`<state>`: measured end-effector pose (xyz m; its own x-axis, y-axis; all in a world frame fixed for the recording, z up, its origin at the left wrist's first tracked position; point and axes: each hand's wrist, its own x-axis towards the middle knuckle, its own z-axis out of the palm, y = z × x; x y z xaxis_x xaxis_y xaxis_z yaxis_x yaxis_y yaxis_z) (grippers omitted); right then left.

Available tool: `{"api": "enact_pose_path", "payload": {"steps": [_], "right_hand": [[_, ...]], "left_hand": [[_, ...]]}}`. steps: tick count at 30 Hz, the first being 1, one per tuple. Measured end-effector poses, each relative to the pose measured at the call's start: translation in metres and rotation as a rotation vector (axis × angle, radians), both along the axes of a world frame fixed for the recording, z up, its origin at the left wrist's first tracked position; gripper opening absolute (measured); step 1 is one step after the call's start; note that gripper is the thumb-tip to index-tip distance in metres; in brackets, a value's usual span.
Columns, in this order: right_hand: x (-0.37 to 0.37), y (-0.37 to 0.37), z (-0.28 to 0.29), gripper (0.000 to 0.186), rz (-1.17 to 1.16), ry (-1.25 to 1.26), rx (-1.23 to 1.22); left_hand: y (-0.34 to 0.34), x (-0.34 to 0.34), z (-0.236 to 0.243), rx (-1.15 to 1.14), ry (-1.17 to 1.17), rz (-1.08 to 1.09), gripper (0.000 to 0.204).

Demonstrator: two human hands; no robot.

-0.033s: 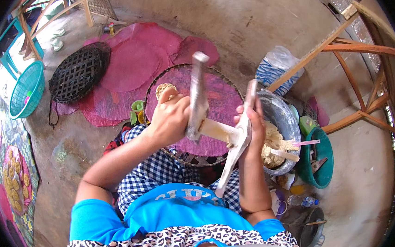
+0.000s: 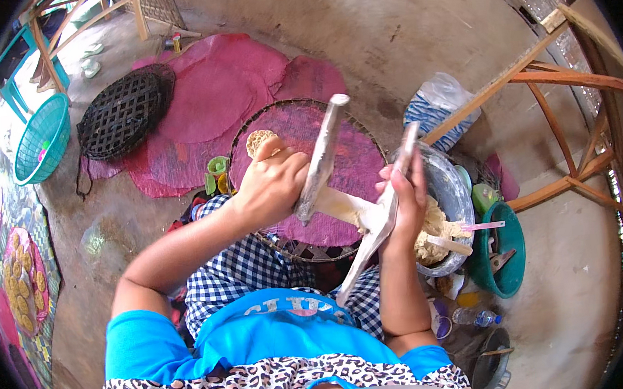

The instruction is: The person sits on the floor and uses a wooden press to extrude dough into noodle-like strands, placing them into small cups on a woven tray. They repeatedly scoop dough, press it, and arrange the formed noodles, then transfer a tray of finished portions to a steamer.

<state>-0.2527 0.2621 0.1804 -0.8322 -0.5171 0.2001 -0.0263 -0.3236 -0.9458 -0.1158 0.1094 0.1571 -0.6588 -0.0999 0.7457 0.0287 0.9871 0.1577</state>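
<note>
A left hand (image 2: pixel 271 187) is gripping one handle (image 2: pixel 323 157) of a press (image 2: pixel 343 205), the right hand (image 2: pixel 405 198) clasping the other, above a tray (image 2: pixel 325 254); from there, a pale coil (image 2: pixel 260 143) is lying at ten o'clock, dough (image 2: pixel 434 237) is sitting in a bowl (image 2: pixel 457 179) at three, pink sheets (image 2: pixel 222 84) spreading toward eleven.

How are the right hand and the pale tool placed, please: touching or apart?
Touching: the head view shows the right hand wrapped around one bar of the pale tool.

The floor (image 2: pixel 103 247) carries overlapping pink sheets (image 2: pixel 208 85).
</note>
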Motion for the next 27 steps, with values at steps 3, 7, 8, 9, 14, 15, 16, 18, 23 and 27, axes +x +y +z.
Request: {"api": "enact_pose_path", "payload": {"steps": [3, 7, 8, 9, 14, 15, 16, 18, 23, 27], "right_hand": [[0.02, 0.009, 0.006, 0.058, -0.06, 0.736, -0.023], [0.036, 0.015, 0.011, 0.061, 0.108, 0.942, 0.021], [0.039, 0.01, 0.011, 0.065, 0.098, 0.877, 0.027], [0.041, 0.004, 0.011, 0.069, 0.098, 0.77, -0.01], [0.006, -0.021, 0.045, 0.092, 0.59, 0.081, 0.096], [-0.002, -0.023, 0.054, 0.096, 0.758, 0.054, 0.035], [-0.006, -0.023, 0.061, 0.096, 0.744, 0.156, 0.03], [-0.017, -0.024, 0.078, 0.097, 0.721, 0.17, -0.041], [-0.048, -0.057, 0.095, 0.089, 0.815, -0.078, -0.095], [-0.065, -0.099, 0.055, 0.083, 1.009, -0.268, 0.009]], "left_hand": [[-0.005, 0.001, 0.003, -0.112, -0.12, -0.091, 0.026], [0.0, 0.004, -0.004, 0.009, -0.148, -0.209, 0.03], [0.002, 0.005, -0.006, 0.041, -0.182, -0.2, 0.031], [0.004, 0.006, -0.009, 0.075, -0.219, -0.188, 0.031], [0.002, -0.013, -0.018, 0.109, -0.318, -0.319, 0.015], [0.005, -0.017, -0.02, 0.148, -0.305, -0.295, 0.024], [0.01, -0.02, -0.023, 0.228, -0.107, -0.165, 0.035], [0.024, -0.024, -0.03, 0.49, 0.267, 0.093, 0.064], [0.073, -0.013, -0.056, 2.323, -0.028, -1.194, 0.084], [0.084, -0.014, -0.073, 2.301, -0.414, -2.179, 0.121]]}}
